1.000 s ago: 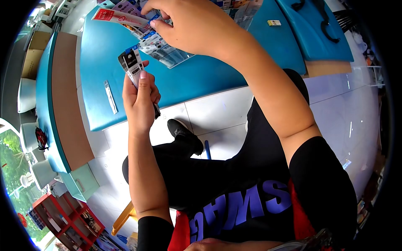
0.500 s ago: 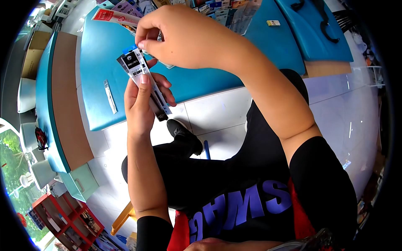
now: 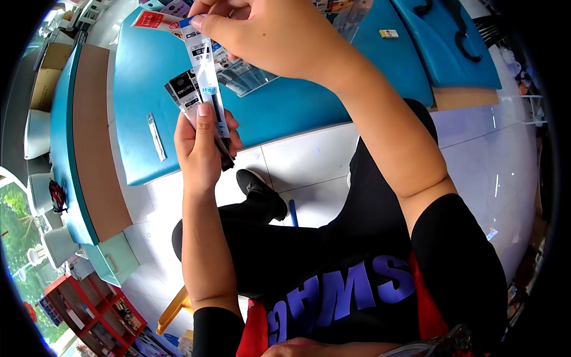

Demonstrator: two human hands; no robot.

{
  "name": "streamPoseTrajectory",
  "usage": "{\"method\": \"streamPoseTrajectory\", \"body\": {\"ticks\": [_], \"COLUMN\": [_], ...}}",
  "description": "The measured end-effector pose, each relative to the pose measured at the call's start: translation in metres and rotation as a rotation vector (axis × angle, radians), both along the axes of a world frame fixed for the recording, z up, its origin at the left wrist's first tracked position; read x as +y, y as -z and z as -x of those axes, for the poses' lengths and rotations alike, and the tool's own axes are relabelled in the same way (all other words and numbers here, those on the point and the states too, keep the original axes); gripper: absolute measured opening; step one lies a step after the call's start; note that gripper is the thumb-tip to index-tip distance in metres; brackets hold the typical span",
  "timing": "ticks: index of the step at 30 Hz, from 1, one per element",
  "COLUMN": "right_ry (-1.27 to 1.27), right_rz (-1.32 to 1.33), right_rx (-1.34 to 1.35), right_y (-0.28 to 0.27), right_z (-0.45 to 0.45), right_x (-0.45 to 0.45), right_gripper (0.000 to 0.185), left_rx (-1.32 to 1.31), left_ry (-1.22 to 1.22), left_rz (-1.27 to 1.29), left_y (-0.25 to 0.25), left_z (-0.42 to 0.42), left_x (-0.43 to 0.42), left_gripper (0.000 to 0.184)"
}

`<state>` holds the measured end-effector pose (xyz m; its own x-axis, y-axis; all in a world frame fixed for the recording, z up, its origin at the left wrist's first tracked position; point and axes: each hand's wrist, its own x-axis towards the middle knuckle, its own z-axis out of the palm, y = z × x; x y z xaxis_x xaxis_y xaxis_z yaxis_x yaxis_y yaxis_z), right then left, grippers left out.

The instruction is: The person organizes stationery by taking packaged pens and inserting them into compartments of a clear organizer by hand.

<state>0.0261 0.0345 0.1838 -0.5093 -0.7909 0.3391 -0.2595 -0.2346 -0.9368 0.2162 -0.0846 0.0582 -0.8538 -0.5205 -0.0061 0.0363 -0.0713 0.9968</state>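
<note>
My left hand is closed around several slim packets with black printed tops, its thumb pressed on their front. They look like pen refill packets. One clear packet with a blue top edge stands out above the others, and a dark stick shows inside it. Up at its top, my right hand pinches that blue edge between thumb and finger. The packet's lower end still lies under my left thumb. Past my right hand, more flat packets lie on the blue table.
A lone slim packet lies on the table's left part. A red-and-white packet is at the far left, a small yellow-and-white box at the far right. Beside them stands a blue-topped bench with black straps.
My right hand has moved up and away, drawing the blue-edged packet partly out of the bunch. The left hand stays almost in place, with the black-topped packets now uncovered.
</note>
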Motion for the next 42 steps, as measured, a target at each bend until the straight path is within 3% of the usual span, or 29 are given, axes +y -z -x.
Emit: {"method": "streamPoseTrajectory", "body": {"ticks": [1,5,8,9,12,16,20,23,28,33,36,42], "right_ry": [-0.065,-0.287,-0.242,-0.089,0.154,0.166,0.260,0.283,0.229,0.104,0.200,0.464], "right_rz": [-0.050,-0.175,-0.156,-0.117,0.228,0.364,0.267,0.057,0.177,-0.077,-0.223,-0.139], "right_rx": [-0.146,-0.133,-0.181,-0.176,0.026,0.082,0.319,0.345,0.527,0.549,0.669,0.998], "right_y": [-0.003,0.001,-0.016,-0.019,-0.001,0.002,0.000,-0.006,0.022,0.024,0.022,0.071], "right_z": [0.002,0.016,0.020,0.012,0.009,0.024,0.024,0.020,0.030,0.027,0.017,0.018], "right_x": [-0.001,-0.001,0.003,-0.002,-0.005,-0.002,0.003,0.002,-0.017,-0.019,-0.021,-0.026], "right_gripper": [0.019,0.018,0.016,0.015,0.013,0.013,0.016,0.015,0.012,0.013,0.013,0.029], "left_rx": [-0.001,0.000,0.019,0.026,0.051,0.040,0.044,0.031,0.014,-0.028,-0.054,-0.057], "left_ry": [-0.009,-0.063,-0.167,-0.192,-0.226,-0.257,-0.226,-0.206,-0.188,-0.179,-0.176,-0.157], "left_rz": [0.020,0.104,0.182,0.149,0.121,-0.013,-0.056,-0.062,-0.054,-0.058,-0.064,-0.079], "left_y": [0.001,0.002,0.000,-0.003,-0.002,0.001,0.000,0.001,0.000,-0.001,-0.003,-0.006], "left_z": [0.000,0.000,0.002,0.003,0.004,0.003,0.004,0.004,0.004,0.005,0.005,0.006], "left_x": [-0.001,0.000,0.001,0.001,-0.010,-0.014,-0.012,-0.010,-0.010,-0.009,-0.007,-0.007], "left_gripper": [0.040,0.034,0.033,0.033,0.037,0.040,0.039,0.039,0.039,0.039,0.038,0.038]}}
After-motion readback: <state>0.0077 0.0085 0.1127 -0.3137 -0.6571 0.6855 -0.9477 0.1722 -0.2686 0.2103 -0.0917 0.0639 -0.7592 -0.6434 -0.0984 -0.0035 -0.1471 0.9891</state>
